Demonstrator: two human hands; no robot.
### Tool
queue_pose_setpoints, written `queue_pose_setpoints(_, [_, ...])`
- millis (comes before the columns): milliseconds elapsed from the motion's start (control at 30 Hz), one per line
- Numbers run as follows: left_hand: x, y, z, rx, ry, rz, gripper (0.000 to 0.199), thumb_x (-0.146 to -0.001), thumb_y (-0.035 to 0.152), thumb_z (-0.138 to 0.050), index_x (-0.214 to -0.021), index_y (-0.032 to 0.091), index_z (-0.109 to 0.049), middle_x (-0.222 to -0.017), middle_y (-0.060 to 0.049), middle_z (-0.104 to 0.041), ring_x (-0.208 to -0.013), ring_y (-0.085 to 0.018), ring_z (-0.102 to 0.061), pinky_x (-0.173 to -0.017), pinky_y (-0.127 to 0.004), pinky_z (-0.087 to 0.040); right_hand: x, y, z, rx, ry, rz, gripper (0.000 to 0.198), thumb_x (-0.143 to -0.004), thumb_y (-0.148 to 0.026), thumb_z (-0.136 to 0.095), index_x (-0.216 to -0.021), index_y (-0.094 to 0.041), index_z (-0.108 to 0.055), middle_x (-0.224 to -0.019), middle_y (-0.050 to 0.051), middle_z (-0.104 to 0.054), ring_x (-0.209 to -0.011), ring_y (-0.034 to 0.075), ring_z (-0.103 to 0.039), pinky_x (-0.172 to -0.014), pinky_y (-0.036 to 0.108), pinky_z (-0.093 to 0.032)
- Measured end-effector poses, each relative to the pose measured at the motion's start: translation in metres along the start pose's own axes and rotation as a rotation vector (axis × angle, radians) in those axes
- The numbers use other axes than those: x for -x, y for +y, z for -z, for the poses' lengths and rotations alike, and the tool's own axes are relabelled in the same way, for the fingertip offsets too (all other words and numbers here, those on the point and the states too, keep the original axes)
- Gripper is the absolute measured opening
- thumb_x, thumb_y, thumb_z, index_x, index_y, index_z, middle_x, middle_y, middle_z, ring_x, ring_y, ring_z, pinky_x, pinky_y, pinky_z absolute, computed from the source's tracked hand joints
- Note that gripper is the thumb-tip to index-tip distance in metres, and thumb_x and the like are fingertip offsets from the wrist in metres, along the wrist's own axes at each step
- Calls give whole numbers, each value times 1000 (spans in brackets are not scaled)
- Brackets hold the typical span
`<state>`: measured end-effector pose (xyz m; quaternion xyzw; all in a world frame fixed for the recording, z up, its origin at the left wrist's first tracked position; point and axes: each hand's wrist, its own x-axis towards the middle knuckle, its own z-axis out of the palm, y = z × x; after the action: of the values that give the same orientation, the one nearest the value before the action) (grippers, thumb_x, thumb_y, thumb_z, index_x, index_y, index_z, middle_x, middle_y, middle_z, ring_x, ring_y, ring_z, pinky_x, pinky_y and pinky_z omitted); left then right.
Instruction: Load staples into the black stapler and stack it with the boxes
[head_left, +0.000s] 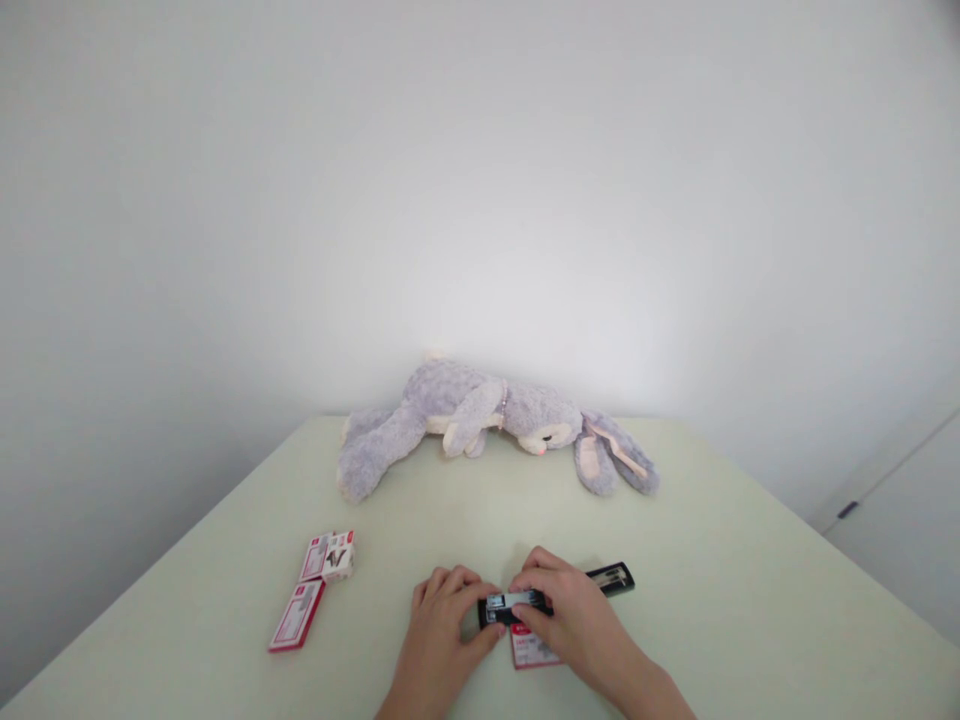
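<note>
Because the right hand [581,615] lay across its middle, we could see the black stapler [495,605] only in two parts, right of centre at the bottom of the frame. What the palm covered we could not follow, nor could we tell whether the right fingertips pinched anything small besides the stapler. Its near end showed a silvery metal strip set in a black body; its far end, pointing to the right and slightly up, was a rounded black arm with a slotted, paler inside.

We saw the left hand [446,630] gripping the left end between thumb and fingers, while the right hand closed thumb and forefinger on the metal strip. Both forearms were cut off by the bottom edge.

Just below the stapler we made out a red-and-white box [531,655], partly covered by the right hand, its fine print too blurred to read. At lower left lay a flat pink-edged box [298,615], and above it a white carton [340,556] with a dark picture, overlapping another pink-and-white box [313,557]. Across the centre, at the back of the pale table [450,510], a lilac plush rabbit [465,395] lay on its side before a white wall [480,200].
</note>
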<state>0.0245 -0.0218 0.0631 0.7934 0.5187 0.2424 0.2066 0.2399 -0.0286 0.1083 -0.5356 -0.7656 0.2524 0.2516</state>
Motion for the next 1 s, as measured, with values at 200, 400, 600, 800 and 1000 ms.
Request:
queue_pose_setpoints(200, [0, 0, 0, 0, -4, -2, 29, -82, 37, -77, -111, 40, -72, -111, 1, -69, -109, -25, -57, -95, -41, -37, 0, 2, 1, 8, -23, 12, 18, -87, -21, -67, -94, -32, -79, -97, -3, -63, -87, 15, -64, -77, 23, -43])
queue_pose_setpoints(400, [0, 1, 0, 18, -1, 1, 30, -83, 37, -77, -112, 41, -71, -111, 2, -68, -109, -24, -57, -96, -41, -37, 0, 1, 0, 28, -13, 4, 26, -82, -18, -69, -102, -32, -76, -103, -2, -63, -90, 16, -64, -80, 24, -43])
queue_pose_setpoints(600, [0, 0, 0, 30, -1, 2, 29, -83, 38, -77, -111, 42, -72, -111, 2, -68, -109, -24, -57, -95, -40, -36, 11, 12, 3, 144, 38, -169, 11, -82, -22, -67, -90, -26, -72, -75, -2, -64, -69, 16, -58, -64, 27, -34])
queue_pose_setpoints(800, [-1, -1, 0, 32, -10, 17, 29, -83, 39, -76, -112, 40, -73, -112, 1, -69, -110, -25, -56, -96, -40, -36, 17, 2, -18, -14, -33, -154, 20, -85, -24, -62, -101, -28, -73, -67, -5, -62, -64, 15, -55, -60, 26, -30])
queue_pose_setpoints(1000, [0, 1, 2, 55, -12, 35, 29, -83, 39, -77, -111, 42, -72, -111, 4, -68, -110, -23, -56, -97, -37, -34, 54, 52, -18, -238, 10, -265, 33, -92, -51, -57, -85, -20, -68, -62, -5, -50, -59, 13, -45, -56, 26, -30])
